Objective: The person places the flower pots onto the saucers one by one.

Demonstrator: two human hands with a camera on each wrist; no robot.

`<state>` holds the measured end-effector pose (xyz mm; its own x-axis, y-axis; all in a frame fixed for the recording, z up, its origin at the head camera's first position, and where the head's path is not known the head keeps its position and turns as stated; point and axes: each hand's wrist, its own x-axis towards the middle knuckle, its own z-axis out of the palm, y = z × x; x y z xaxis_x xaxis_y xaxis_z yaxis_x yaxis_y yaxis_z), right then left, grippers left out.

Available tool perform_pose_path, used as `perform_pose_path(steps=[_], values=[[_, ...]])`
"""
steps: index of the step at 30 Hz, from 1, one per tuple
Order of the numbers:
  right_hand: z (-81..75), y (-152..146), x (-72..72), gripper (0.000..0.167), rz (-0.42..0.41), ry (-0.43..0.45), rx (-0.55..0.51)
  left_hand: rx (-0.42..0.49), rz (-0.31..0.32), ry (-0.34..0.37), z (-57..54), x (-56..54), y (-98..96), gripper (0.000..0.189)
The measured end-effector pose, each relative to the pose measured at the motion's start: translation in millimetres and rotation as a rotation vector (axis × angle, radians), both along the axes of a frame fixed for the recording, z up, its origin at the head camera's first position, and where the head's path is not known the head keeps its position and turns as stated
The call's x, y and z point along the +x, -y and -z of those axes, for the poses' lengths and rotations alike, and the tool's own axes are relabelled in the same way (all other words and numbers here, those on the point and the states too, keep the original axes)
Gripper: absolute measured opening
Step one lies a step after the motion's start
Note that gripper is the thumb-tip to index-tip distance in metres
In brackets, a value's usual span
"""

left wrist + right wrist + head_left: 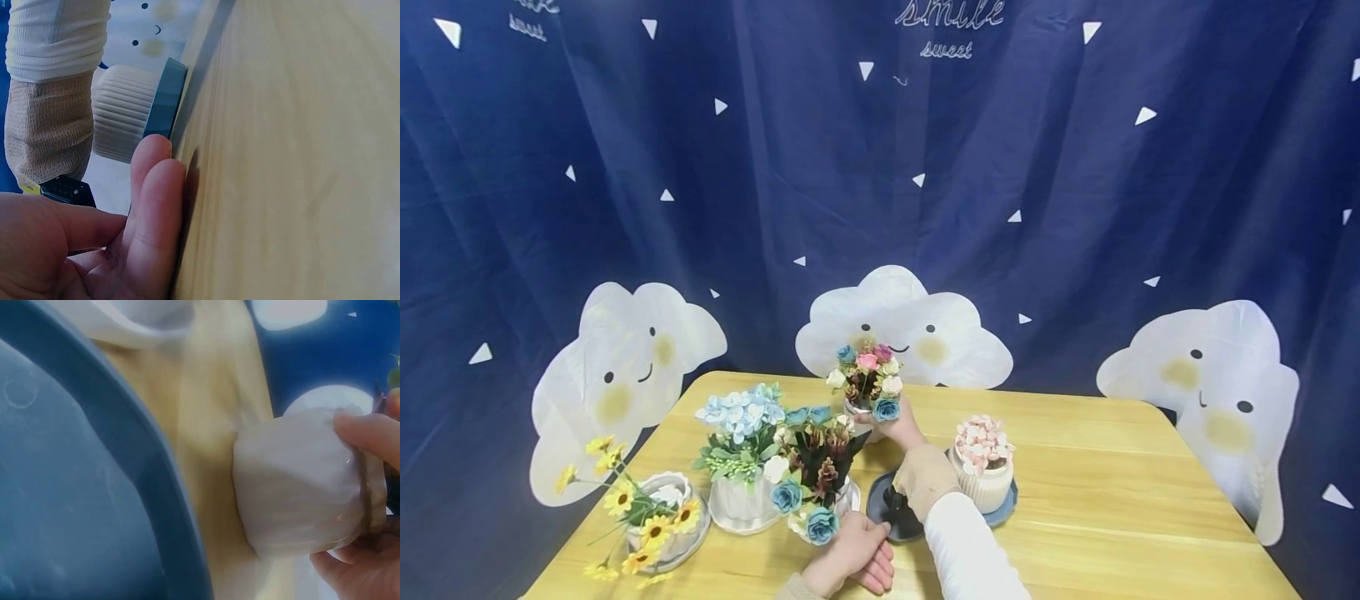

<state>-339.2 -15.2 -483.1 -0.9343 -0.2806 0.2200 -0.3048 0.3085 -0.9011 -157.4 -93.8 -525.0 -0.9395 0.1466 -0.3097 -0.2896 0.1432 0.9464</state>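
Observation:
My right hand (901, 423) grips the rim of a white ceramic pot (300, 484) at the far side of the table. Pink, white and blue artificial roses (867, 367) rise from that pot. Near the front edge, my left hand (857, 550) pinches the near rim of a dark grey-blue saucer (880, 498), thumb above and fingers beneath. The saucer fills the left of the right wrist view, and nothing stands on the part of it that shows. My right forearm and its wrist camera cover part of it in the head view.
Right of the saucer, a ribbed cream pot (988, 487) with pink flowers stands on a blue saucer (1004, 510). To the left are a blue-rose pot (822, 475), a light-blue hydrangea pot (741, 496) and a yellow-daisy pot (673, 542). A dark blue curtain (970, 208) hangs behind the table.

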Motion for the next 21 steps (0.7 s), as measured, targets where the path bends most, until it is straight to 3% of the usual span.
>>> perform_pose_path(steps=[9, 21], values=[[-2.6, -1, 0.9, 0.081, 0.049, 0.06, 0.024, -0.001, 0.004, 0.005, -0.4, 0.2, -0.7, 0.039], [-10.6, -9, 5.7, 0.079, 0.066, -0.062, 0.007, -0.014, 0.017, 0.007, -0.7, -0.2, 0.4, 0.039]])
